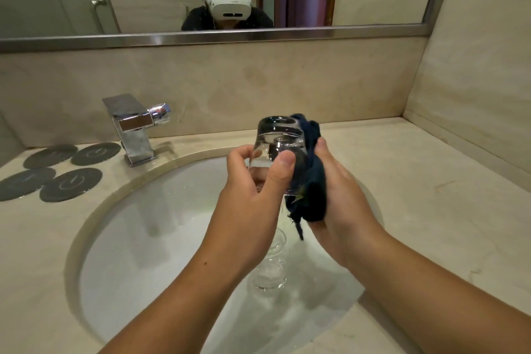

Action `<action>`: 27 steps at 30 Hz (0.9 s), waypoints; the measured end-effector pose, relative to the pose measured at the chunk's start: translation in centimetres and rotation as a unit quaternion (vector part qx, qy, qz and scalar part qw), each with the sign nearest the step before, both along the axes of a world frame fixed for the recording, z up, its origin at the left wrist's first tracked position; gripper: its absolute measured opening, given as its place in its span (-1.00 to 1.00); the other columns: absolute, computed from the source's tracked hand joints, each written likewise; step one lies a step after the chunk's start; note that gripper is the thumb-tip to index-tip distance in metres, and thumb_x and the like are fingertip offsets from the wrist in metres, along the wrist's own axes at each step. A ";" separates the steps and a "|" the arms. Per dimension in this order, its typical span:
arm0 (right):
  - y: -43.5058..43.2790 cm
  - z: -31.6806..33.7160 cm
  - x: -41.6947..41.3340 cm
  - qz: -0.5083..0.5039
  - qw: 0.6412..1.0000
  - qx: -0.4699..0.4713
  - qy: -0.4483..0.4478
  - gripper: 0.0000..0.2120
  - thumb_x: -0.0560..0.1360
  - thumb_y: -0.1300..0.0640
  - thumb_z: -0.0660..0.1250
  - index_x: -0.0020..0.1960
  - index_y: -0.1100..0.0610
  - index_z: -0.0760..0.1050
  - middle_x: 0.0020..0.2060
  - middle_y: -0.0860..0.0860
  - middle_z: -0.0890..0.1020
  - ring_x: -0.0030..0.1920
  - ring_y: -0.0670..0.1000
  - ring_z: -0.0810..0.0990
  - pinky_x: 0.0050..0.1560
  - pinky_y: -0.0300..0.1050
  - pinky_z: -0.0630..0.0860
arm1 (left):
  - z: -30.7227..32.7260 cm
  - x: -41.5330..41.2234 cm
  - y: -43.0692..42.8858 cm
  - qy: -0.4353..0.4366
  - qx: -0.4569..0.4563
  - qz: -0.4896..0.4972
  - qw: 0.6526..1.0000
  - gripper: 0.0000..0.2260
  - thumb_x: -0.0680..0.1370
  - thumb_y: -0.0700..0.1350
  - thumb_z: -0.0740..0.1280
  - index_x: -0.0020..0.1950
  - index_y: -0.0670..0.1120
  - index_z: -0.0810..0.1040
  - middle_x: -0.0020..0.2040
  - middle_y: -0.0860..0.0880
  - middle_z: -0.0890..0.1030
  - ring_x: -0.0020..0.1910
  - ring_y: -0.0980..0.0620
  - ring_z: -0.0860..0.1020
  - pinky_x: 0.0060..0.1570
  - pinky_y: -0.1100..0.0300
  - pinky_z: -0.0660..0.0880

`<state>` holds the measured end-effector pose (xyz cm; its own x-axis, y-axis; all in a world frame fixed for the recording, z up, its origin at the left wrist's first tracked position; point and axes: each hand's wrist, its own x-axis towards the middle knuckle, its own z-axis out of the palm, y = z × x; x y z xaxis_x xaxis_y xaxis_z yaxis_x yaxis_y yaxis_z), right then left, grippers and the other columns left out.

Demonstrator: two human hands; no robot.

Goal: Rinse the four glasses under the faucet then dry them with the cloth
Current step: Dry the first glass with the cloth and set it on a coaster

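Observation:
My left hand [253, 181] grips a clear glass [277, 138] held base-up over the sink [138, 238]. My right hand [339, 195] holds a dark blue cloth [313, 181] pressed against the glass's right side. Under my hands, more clear glasses [268, 273] stand in the basin, partly hidden by my left wrist. The chrome faucet [135, 126] stands at the back left of the sink; no water is seen running from it.
Several round dark coasters [57, 172] lie on the counter left of the faucet. A beige stone counter [431, 195] stretches to the right up to the side wall. A mirror with a metal frame hangs above the backsplash.

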<state>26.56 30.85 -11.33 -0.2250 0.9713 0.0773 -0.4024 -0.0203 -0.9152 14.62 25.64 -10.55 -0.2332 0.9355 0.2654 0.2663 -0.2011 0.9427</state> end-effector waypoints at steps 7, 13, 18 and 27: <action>0.4 -0.2 0.6 0.046 0.996 -0.066 0.033 -0.51 0.74 -0.19 0.12 0.38 0.08 0.64 0.25 0.09 0.73 0.29 0.12 0.69 0.47 0.11 0.47 | 0.2 -0.5 0.2 0.054 0.000 0.019 0.998 -0.33 0.45 0.58 0.09 0.45 0.27 0.40 0.30 0.25 0.42 0.25 0.32 0.51 0.29 0.16 0.50; -0.5 0.3 0.3 0.018 0.999 0.029 -0.023 -0.67 0.72 -0.08 0.22 0.37 -0.01 0.61 0.20 0.04 0.75 0.24 0.08 0.72 0.40 0.18 0.55 | 0.6 -0.8 -0.2 0.012 0.037 0.046 0.998 -0.42 0.41 0.45 0.27 0.40 0.34 0.31 0.21 0.13 0.58 0.06 0.23 0.66 -0.10 0.36 0.54; -0.6 0.4 0.5 0.002 1.000 0.026 -0.017 -0.66 0.71 -0.11 0.21 0.35 -0.03 0.63 0.19 0.04 0.75 0.23 0.10 0.72 0.27 0.14 0.61 | 0.5 -0.7 -0.3 -0.020 0.049 0.034 0.998 -0.52 0.46 0.39 0.39 0.34 0.34 0.39 0.12 0.13 0.67 0.00 0.21 0.70 -0.10 0.36 0.55; -0.4 0.4 0.7 0.049 0.996 -0.068 0.042 -0.53 0.73 -0.17 0.15 0.27 0.10 0.70 0.17 0.11 0.76 0.25 0.12 0.71 0.36 0.06 0.55 | 0.8 -0.7 0.0 -0.017 0.030 0.002 0.999 -0.60 0.51 0.37 0.21 0.33 0.33 0.39 0.07 0.13 0.70 0.01 0.31 0.67 -0.08 0.39 0.50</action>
